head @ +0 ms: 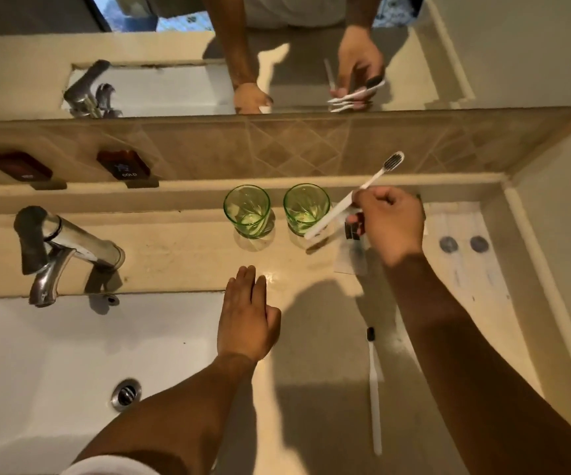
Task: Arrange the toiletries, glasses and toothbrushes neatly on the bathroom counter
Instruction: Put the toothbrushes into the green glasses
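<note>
Two green glasses (247,210), white dark-bristled toothbrushes (352,197), beige diamond-patterned tiles (294,149).

A beige stone tabletop (311,337) is running left to right with a white sink (54,354) sitting at its near left under a chrome tap (61,245), while a tiled backsplash (277,149) and a wide mirror (448,63) are rising along the far wall under warm light.

- Two green glasses: one (247,211) and another (306,209).
- Two white toothbrushes: one held up (352,197), one lying on the counter (374,389).
- Two hands: left (248,320), right (392,222).
- One tap (61,248).
- One sink (54,354).
- One drain (126,394).
</note>
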`<act>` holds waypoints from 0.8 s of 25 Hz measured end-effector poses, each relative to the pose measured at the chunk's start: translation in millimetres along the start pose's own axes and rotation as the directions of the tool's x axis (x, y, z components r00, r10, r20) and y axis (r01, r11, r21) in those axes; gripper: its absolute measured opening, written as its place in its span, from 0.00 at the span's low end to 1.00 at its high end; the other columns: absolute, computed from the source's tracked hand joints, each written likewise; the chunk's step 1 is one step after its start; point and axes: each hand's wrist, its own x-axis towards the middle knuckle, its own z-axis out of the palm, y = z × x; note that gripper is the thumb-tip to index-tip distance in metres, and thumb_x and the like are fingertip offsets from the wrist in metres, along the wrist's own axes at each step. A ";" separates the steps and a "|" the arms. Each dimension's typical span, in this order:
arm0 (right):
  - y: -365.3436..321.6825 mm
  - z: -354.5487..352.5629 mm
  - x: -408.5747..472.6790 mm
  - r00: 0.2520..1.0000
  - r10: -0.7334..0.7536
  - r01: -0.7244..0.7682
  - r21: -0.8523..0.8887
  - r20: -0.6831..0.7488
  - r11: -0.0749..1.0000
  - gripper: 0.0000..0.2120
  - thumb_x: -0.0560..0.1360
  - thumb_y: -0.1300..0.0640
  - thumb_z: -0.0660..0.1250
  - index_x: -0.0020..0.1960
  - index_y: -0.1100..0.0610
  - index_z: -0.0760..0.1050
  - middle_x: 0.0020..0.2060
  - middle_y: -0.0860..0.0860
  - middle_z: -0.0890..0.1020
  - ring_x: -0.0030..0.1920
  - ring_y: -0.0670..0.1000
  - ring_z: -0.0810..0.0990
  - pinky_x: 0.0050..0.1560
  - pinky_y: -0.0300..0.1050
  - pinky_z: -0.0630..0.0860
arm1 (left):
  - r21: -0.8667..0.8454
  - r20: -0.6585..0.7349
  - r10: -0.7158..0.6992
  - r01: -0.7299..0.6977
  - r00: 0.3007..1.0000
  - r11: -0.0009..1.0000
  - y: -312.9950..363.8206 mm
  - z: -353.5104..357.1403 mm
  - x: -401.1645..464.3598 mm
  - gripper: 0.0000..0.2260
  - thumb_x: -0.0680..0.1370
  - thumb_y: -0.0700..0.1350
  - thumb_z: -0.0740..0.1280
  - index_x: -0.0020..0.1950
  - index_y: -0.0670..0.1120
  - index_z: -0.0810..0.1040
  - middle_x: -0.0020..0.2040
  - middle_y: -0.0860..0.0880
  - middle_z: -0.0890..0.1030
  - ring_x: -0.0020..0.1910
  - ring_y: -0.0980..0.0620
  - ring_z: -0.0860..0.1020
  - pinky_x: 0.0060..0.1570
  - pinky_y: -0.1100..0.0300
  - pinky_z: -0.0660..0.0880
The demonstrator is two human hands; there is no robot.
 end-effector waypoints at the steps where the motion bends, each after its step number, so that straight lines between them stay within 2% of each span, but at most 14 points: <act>1: -3.0 4.7 10.8 1.000 -0.015 0.015 0.021 0.001 1.000 0.07 0.75 0.60 0.71 0.49 0.63 0.82 0.33 0.52 0.85 0.31 0.48 0.82 0.32 0.44 0.75 | -0.003 0.002 -0.001 0.001 1.000 1.000 -0.3 0.5 -0.1 0.25 0.76 0.45 0.64 0.72 0.40 0.71 0.77 0.39 0.67 0.78 0.41 0.60 0.78 0.45 0.56; 4: -1.7 13.4 40.8 0.999 -0.045 0.045 0.040 0.008 0.998 0.06 0.75 0.58 0.71 0.48 0.61 0.81 0.36 0.53 0.86 0.32 0.49 0.84 0.33 0.45 0.77 | -0.026 -0.020 -0.010 0.010 1.000 1.000 0.9 3.6 1.0 0.25 0.75 0.44 0.64 0.72 0.40 0.71 0.76 0.40 0.67 0.78 0.42 0.60 0.77 0.44 0.58; 8: 20.0 25.0 57.0 0.996 -0.088 0.088 0.007 0.002 0.996 0.06 0.74 0.58 0.72 0.47 0.61 0.81 0.37 0.58 0.86 0.31 0.52 0.85 0.34 0.51 0.83 | -0.028 -0.075 -0.007 0.005 0.997 1.000 -1.8 8.8 1.5 0.25 0.73 0.44 0.64 0.70 0.40 0.73 0.75 0.40 0.69 0.77 0.42 0.63 0.76 0.45 0.59; 11: 36.0 34.5 57.7 0.992 -0.124 0.125 -0.024 0.028 0.992 0.06 0.75 0.57 0.72 0.46 0.60 0.81 0.36 0.59 0.86 0.29 0.49 0.84 0.30 0.47 0.80 | -0.036 -0.095 -0.001 -0.003 0.995 0.999 -3.6 12.8 2.0 0.24 0.74 0.45 0.62 0.69 0.39 0.74 0.75 0.41 0.69 0.77 0.43 0.63 0.76 0.45 0.60; 15: 48.4 48.5 61.2 0.988 -0.151 0.153 -0.054 0.041 0.987 0.05 0.74 0.55 0.73 0.41 0.54 0.81 0.30 0.49 0.83 0.28 0.45 0.80 0.34 0.45 0.79 | -0.033 -0.085 -0.007 0.004 0.996 0.999 -4.6 15.5 2.9 0.24 0.74 0.45 0.61 0.70 0.39 0.74 0.76 0.41 0.68 0.78 0.43 0.62 0.77 0.45 0.59; 18: 51.4 53.6 64.1 0.976 -0.207 0.215 -0.127 0.071 0.968 0.04 0.73 0.55 0.73 0.40 0.54 0.82 0.28 0.46 0.79 0.28 0.41 0.72 0.34 0.36 0.71 | -0.048 -0.096 -0.010 0.005 0.995 0.999 -3.9 13.6 2.5 0.24 0.74 0.46 0.60 0.69 0.40 0.74 0.76 0.41 0.69 0.78 0.43 0.63 0.77 0.46 0.59; 20: 52.1 53.8 66.2 0.975 -0.211 0.220 -0.134 0.077 0.966 0.05 0.73 0.55 0.73 0.40 0.55 0.82 0.27 0.46 0.77 0.27 0.41 0.70 0.32 0.33 0.68 | -0.060 -0.100 -0.012 0.006 0.995 0.998 -3.5 13.2 2.3 0.24 0.74 0.46 0.60 0.69 0.40 0.74 0.75 0.42 0.69 0.78 0.44 0.63 0.77 0.47 0.58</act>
